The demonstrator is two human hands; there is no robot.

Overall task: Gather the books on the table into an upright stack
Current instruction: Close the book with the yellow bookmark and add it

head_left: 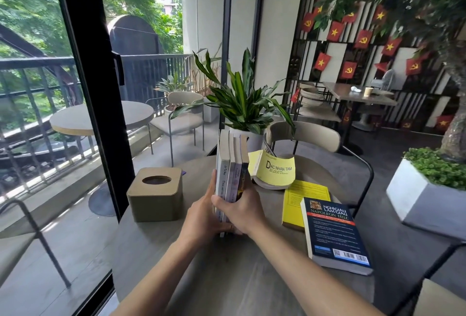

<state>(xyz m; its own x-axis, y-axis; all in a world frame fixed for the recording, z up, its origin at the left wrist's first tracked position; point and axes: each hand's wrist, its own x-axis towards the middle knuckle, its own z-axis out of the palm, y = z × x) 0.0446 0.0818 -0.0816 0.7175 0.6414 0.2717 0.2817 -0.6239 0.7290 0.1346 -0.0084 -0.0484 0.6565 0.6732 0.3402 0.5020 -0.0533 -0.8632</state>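
Note:
Several books [230, 164] stand upright together, spines toward me, on the round grey table [227, 278]. My left hand [201, 217] presses the left side of this stack and my right hand [242, 211] clasps its right side near the bottom. A dark blue book [332, 235] lies flat at the right, partly over a yellow book [300, 199]. Another yellow book [273, 170], its cover curled, rests behind them near the stack.
A wooden tissue box [155, 193] stands left of the stack. A potted plant [245, 111] in a white pot sits behind the books. A chair [315, 139] faces me across the table, and a concrete planter [426, 197] is at the right.

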